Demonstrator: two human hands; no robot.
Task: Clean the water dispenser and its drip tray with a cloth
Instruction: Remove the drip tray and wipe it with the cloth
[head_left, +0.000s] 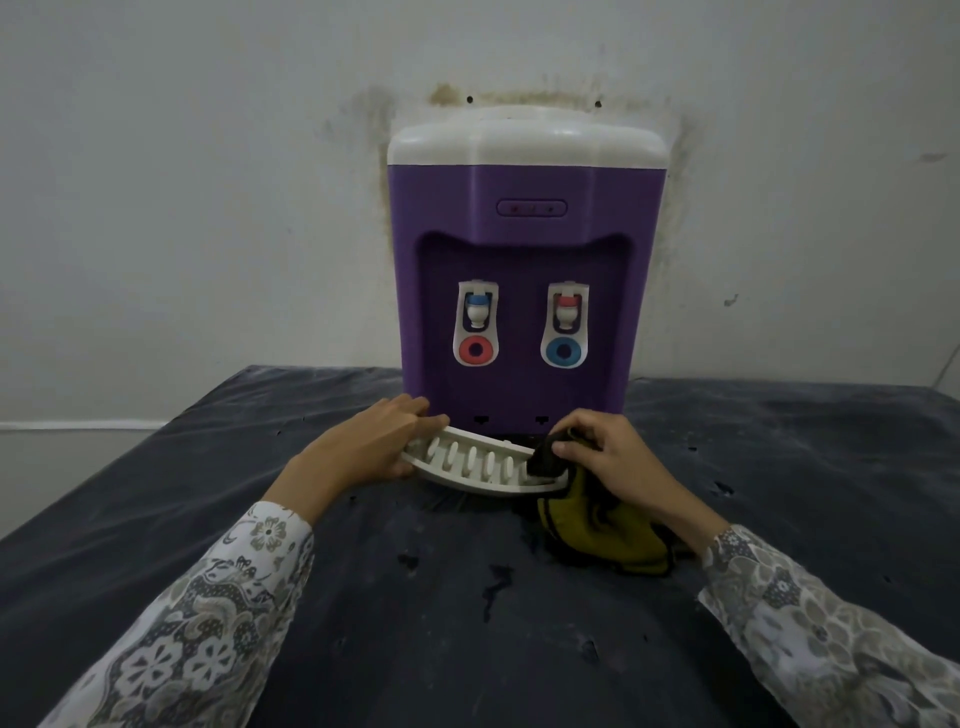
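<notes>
**Operator:** Where does the equipment stand?

**Guide:** You face a pale, stained wall (208, 182). Below it lies a dark table covering (467, 623), marked with small holes and dusty patches. The water dispenser (519, 234) stands upright at 12 o'clock on that covering, its back close to the wall. It has a purple body and a white top cap (524, 137). In its front recess, one tap (477, 325) sits at 9 o'clock with a red ring beneath it; the other tap (566, 325) sits at 3 o'clock with a blue ring beneath it.

**Operator:** And the tray?

**Guide:** The white drip tray (467, 467) lies at 6 o'clock from the dispenser, just in front of its base, slotted face up and tilted. Whether its rear edge touches the base cannot be determined.

**Operator:** Report my hands.

**Guide:** Your left hand (363, 447) grips the 9 o'clock end of the tray: the fingers curl over the rear rim and the thumb is under the front edge. Your right hand (618, 457) is at the 3 o'clock end. Its fingers and thumb pinch a bunched dark part of the cloth (602, 525) and press it onto the tray's slots. The remaining yellow-green cloth, edged in black, hangs below that hand and rests on the covering at 5 o'clock from the tray. Both patterned sleeves (208, 623) reach your wrists.
</notes>
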